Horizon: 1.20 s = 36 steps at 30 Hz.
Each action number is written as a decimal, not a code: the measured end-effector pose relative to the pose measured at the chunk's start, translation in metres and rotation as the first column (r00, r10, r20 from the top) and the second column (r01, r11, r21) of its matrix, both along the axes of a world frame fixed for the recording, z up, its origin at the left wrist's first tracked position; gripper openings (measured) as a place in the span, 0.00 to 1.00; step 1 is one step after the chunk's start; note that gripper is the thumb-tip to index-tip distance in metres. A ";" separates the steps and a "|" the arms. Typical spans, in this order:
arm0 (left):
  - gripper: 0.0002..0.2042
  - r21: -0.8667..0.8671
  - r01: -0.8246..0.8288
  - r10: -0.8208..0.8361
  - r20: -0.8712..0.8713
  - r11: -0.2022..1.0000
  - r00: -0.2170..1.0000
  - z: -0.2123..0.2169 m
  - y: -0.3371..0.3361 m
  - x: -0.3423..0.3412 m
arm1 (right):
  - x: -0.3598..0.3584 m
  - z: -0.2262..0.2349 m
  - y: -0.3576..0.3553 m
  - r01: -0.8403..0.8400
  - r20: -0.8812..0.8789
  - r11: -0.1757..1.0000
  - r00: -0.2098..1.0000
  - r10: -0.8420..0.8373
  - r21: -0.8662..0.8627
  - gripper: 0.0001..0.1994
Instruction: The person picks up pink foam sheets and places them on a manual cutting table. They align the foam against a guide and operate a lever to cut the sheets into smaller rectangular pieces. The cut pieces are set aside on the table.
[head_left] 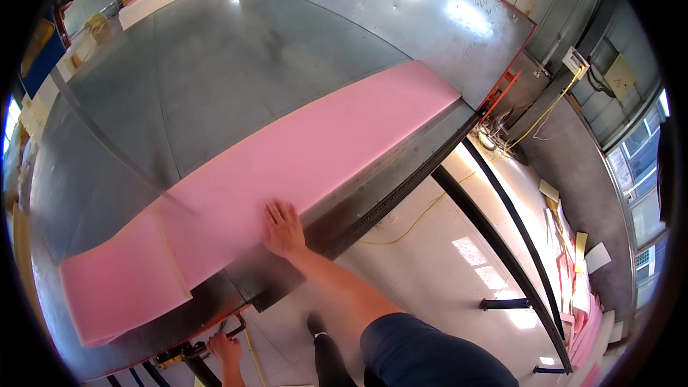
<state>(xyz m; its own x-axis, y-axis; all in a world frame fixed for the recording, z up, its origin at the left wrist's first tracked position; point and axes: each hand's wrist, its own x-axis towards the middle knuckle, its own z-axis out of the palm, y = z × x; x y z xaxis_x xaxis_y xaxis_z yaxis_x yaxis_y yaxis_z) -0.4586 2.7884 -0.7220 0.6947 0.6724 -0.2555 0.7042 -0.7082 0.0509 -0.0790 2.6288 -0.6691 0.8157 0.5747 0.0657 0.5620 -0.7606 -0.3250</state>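
Note:
A long pink foam slab [315, 147] lies across the grey metal table [236, 64]. At its left end is a shorter pink foam piece [122, 269], with a pale seam between the two. My right hand [284, 228] rests palm down on the slab's near edge, fingers extended and slightly blurred. Below the table's front edge, my left hand [226, 351] is curled round a dark handle [235, 326] beside a red bar; its fingers are partly hidden. A thin grey blade-like strip [107, 140] slants down from the upper left to the foam near the seam.
A dark toothed rail [380, 211] runs along the table's front edge. Black curved floor rails [494, 244] lie to the right. Foam offcuts [588, 315] are heaped by the right wall. A yellow cable [537, 125] hangs from a wall box [575, 61].

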 end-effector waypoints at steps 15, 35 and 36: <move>0.19 -0.085 0.138 -0.159 -0.330 0.987 0.931 0.146 -0.146 -0.150 | -0.163 0.097 -0.137 -0.060 -0.116 0.995 0.992 0.050 -0.084 0.33; 0.18 -0.813 -0.379 0.885 0.328 0.443 0.331 0.126 -0.338 -0.281 | -0.370 0.046 -0.399 -0.077 -0.134 0.988 0.986 0.095 0.137 0.28; 0.18 -0.844 -0.358 0.908 0.309 0.400 0.284 0.123 -0.350 -0.288 | -0.381 0.044 -0.411 -0.091 -0.124 0.987 0.986 0.108 0.134 0.28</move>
<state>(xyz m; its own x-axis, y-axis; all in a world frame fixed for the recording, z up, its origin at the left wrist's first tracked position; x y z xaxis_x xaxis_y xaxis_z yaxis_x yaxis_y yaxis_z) -0.7462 2.4386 -0.5992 0.1834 0.8663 -0.4645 0.4083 0.3627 0.8377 -0.4603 2.2179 -0.6247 0.7613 0.6472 0.0399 0.5790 -0.6509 -0.4910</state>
